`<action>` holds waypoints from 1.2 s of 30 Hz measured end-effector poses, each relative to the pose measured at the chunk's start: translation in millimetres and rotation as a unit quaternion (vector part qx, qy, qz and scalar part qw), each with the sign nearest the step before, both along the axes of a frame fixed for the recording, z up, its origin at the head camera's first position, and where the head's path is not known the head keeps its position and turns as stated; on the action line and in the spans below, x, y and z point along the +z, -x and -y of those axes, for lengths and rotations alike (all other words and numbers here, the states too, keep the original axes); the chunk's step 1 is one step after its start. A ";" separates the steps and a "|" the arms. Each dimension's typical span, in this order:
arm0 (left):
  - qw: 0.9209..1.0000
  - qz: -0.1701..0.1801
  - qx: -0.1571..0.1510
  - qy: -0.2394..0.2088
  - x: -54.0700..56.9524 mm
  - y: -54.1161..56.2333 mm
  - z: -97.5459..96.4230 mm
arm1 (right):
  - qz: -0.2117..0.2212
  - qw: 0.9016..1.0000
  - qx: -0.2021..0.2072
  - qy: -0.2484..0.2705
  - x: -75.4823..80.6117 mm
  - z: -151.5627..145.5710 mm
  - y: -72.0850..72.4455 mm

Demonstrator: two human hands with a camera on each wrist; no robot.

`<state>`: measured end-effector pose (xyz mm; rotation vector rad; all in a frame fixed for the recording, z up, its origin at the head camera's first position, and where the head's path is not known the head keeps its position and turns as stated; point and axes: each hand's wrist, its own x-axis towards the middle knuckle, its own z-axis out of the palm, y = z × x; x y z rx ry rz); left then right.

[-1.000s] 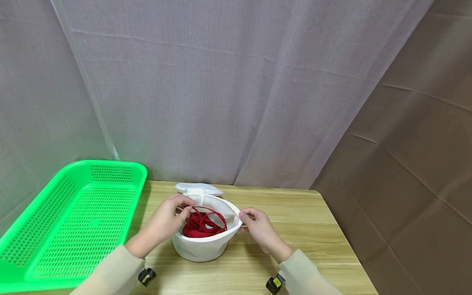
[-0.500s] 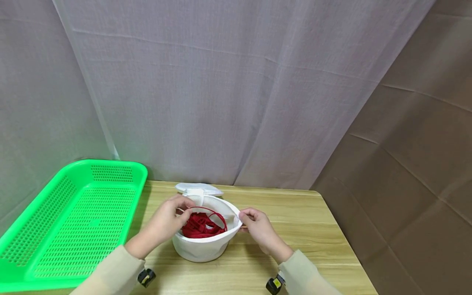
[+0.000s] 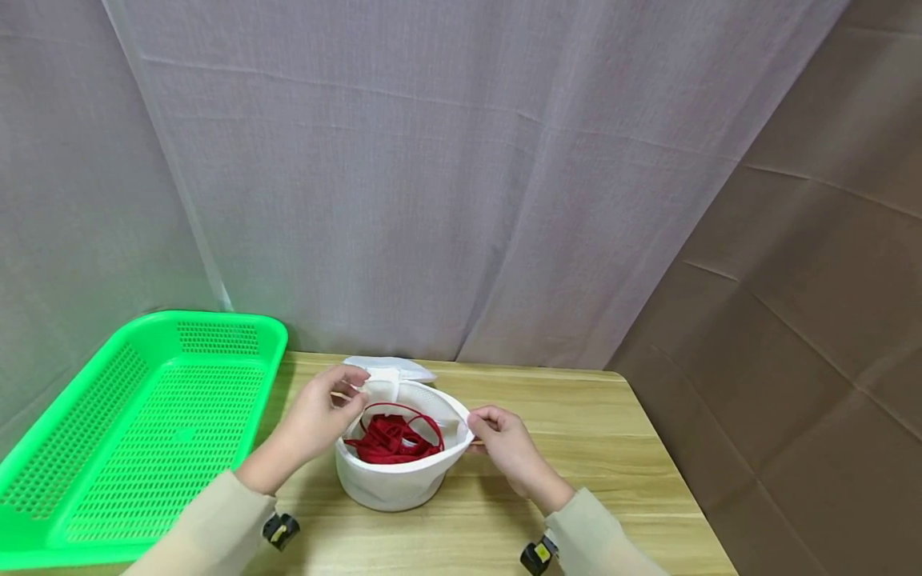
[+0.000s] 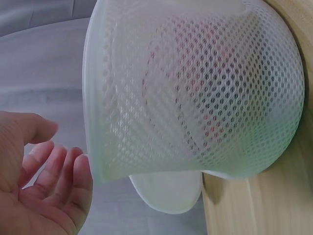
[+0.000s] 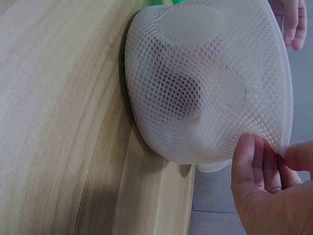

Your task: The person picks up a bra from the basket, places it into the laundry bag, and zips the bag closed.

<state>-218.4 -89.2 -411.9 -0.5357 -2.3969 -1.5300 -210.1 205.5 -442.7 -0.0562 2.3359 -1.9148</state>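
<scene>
A white mesh laundry bag (image 3: 389,492) stands on the table with its round lid (image 3: 409,370) folded back behind it. Inside lies a bunched red garment (image 3: 392,442) with thin straps, one looping up toward the left part of the opening. My left hand (image 3: 320,412) hovers at the bag's left rim and holds nothing. In the left wrist view its fingers (image 4: 56,171) are loosely bent, beside the mesh wall. With thumb and fingers, my right hand (image 3: 507,448) pinches the bag's right rim, drawing it outward; the right wrist view shows that grip too.
A green perforated plastic basket (image 3: 270,384) sits to the left on the wooden table (image 3: 576,448). Grey cloth (image 3: 360,200) hangs behind the table, and brown sheeting (image 3: 814,320) walls the right side.
My left hand has let go of the red strap and drawn slightly left and up. The red straps have settled lower in the bag. My right hand has stayed on the rim.
</scene>
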 end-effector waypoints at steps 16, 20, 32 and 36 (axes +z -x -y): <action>0.998 0.035 0.056 -0.013 -4.2 18.0 9.0 | 0.002 1.000 -0.010 0.000 -2.2 -8.6 -1.5; 0.995 0.054 0.085 -0.015 -6.2 23.0 10.3 | 0.002 1.000 -0.012 0.002 -3.0 -9.5 -1.8; 0.985 0.124 0.123 0.004 -12.0 56.6 14.0 | 0.003 1.000 -0.012 0.003 -4.0 -10.1 -0.5; 0.978 0.163 0.128 0.026 -14.8 66.0 15.4 | 0.003 1.000 -0.010 0.002 -4.4 -10.0 -0.1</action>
